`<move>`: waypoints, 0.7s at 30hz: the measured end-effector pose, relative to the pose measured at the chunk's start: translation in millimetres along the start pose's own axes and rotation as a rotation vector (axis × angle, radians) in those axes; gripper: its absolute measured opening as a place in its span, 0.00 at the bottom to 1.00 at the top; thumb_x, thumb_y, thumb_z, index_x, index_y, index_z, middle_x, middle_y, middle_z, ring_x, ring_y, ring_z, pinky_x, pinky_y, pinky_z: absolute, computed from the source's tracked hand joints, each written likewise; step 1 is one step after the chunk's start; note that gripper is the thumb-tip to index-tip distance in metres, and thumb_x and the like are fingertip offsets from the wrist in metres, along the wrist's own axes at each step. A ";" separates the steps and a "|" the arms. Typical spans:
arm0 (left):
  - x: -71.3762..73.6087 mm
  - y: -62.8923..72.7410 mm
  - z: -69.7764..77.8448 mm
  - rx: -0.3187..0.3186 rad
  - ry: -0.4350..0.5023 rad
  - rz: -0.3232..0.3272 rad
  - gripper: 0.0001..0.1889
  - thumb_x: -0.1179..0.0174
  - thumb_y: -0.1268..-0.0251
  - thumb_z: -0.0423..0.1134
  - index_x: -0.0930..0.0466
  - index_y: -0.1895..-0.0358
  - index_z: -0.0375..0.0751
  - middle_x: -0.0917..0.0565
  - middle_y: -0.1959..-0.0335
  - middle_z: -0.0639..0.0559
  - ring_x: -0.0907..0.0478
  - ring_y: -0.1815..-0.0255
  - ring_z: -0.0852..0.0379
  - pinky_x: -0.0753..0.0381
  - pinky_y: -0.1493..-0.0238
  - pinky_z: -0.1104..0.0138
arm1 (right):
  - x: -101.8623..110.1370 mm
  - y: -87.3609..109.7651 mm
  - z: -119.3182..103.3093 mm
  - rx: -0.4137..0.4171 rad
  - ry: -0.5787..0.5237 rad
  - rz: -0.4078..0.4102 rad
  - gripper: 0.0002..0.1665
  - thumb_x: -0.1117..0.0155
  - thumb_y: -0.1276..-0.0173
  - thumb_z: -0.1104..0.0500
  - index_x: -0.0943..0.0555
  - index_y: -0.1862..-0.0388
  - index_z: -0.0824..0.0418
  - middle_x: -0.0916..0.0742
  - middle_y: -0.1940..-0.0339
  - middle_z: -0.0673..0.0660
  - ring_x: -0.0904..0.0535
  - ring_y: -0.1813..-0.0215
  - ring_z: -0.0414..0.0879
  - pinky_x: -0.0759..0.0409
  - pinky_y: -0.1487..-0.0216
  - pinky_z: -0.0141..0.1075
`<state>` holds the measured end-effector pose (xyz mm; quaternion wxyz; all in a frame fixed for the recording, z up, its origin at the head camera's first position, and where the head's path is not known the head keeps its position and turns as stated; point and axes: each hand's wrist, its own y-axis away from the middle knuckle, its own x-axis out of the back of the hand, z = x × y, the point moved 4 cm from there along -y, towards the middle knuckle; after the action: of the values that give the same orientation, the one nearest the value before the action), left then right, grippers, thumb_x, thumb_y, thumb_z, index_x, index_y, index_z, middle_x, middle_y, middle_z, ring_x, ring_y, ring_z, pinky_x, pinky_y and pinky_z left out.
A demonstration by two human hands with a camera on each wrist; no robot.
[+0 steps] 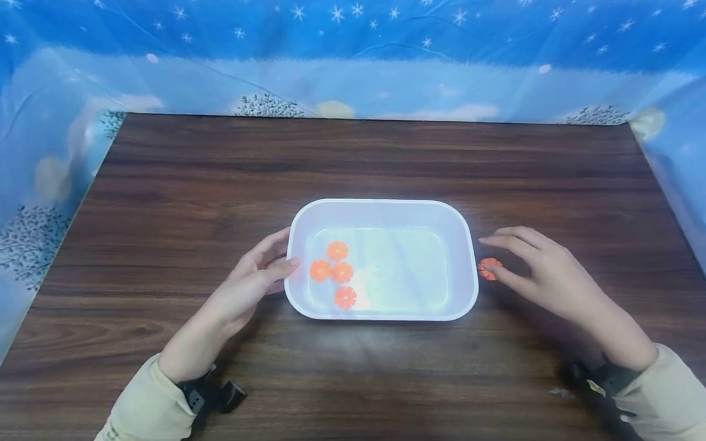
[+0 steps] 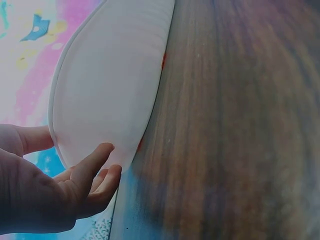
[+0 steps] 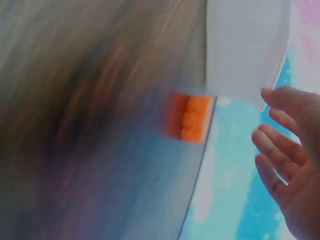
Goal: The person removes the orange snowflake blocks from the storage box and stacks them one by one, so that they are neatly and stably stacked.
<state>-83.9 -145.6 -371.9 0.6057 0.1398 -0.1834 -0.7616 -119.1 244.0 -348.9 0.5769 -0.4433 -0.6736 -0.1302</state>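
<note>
A white plastic tub [image 1: 380,318] stands on the table. My left hand [image 1: 245,285] grips its left wall, thumb over the rim and fingers outside, as the left wrist view also shows. Several round orange pieces [image 1: 337,250] with notched edges lie in the tub's left part. Just outside the right wall, another orange piece [image 1: 486,269] rests on the table; from the side it is thick and grooved. My right hand [image 1: 543,269] hovers over this piece, fingers spread and gently bent. The right wrist view shows a gap between that hand [image 3: 300,155] and the orange piece [image 3: 195,119].
The dark wood-grain table [image 1: 353,159] extends around the tub. Blue curtains [image 1: 353,61] with snowflakes and trees hang behind and beside it. A small shiny scrap [image 1: 561,392] lies near my right wrist. Each wrist carries a black strapped camera [image 1: 212,395].
</note>
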 end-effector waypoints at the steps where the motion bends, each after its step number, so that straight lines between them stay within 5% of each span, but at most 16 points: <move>1: -0.2 -0.3 0.0 0.000 0.001 -0.001 0.33 0.47 0.32 0.43 0.49 0.27 0.50 0.41 0.30 0.46 0.38 0.34 0.47 0.35 0.38 0.51 | 1.6 -1.3 -2.6 0.005 -0.013 0.027 0.24 0.29 0.44 0.50 0.19 0.48 0.55 0.18 0.53 0.52 0.22 0.50 0.47 0.28 0.47 0.30; 5: -0.8 -1.0 -0.4 0.001 0.007 -0.001 0.33 0.47 0.32 0.43 0.50 0.27 0.50 0.41 0.30 0.46 0.38 0.34 0.47 0.35 0.38 0.52 | 8.0 -6.0 -11.9 0.002 -0.066 0.126 0.30 0.45 0.36 0.36 0.18 0.51 0.57 0.17 0.54 0.53 0.21 0.52 0.47 0.37 0.45 0.15; 8: -0.6 -0.7 -0.3 0.000 0.010 -0.005 0.33 0.47 0.31 0.42 0.50 0.27 0.50 0.41 0.31 0.46 0.38 0.34 0.47 0.34 0.38 0.52 | 10.7 -10.7 -21.6 -0.011 -0.102 0.139 0.26 0.35 0.41 0.41 0.18 0.52 0.57 0.16 0.55 0.53 0.21 0.53 0.47 0.38 0.46 0.14; 13: 0.4 -1.4 -0.3 -0.002 0.009 -0.006 0.32 0.47 0.32 0.40 0.50 0.27 0.50 0.40 0.32 0.46 0.36 0.35 0.47 0.33 0.39 0.53 | 0.7 -23.8 -43.5 -0.022 -0.112 0.018 0.30 0.23 0.55 0.62 0.19 0.49 0.57 0.17 0.54 0.51 0.22 0.56 0.42 0.29 0.53 0.18; 17: 0.1 -3.0 -0.1 -0.012 0.010 -0.006 0.33 0.47 0.32 0.40 0.49 0.27 0.50 0.39 0.32 0.46 0.35 0.36 0.47 0.32 0.40 0.53 | -11.6 -38.5 -59.9 -0.007 -0.099 -0.071 0.27 0.25 0.50 0.58 0.20 0.49 0.55 0.18 0.54 0.49 0.23 0.61 0.40 0.23 0.62 0.31; 21: -0.3 -3.5 -1.2 -0.008 0.016 -0.013 0.33 0.47 0.32 0.41 0.50 0.27 0.50 0.40 0.32 0.47 0.36 0.35 0.47 0.33 0.39 0.53 | -27.2 -50.6 -75.0 0.036 -0.131 -0.143 0.24 0.28 0.45 0.55 0.21 0.49 0.56 0.18 0.53 0.49 0.21 0.54 0.42 0.20 0.59 0.37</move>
<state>-86.3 -144.7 -374.5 0.6026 0.1446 -0.1746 -0.7652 -108.9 151.3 -333.6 0.5285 -0.3913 -0.7421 -0.1297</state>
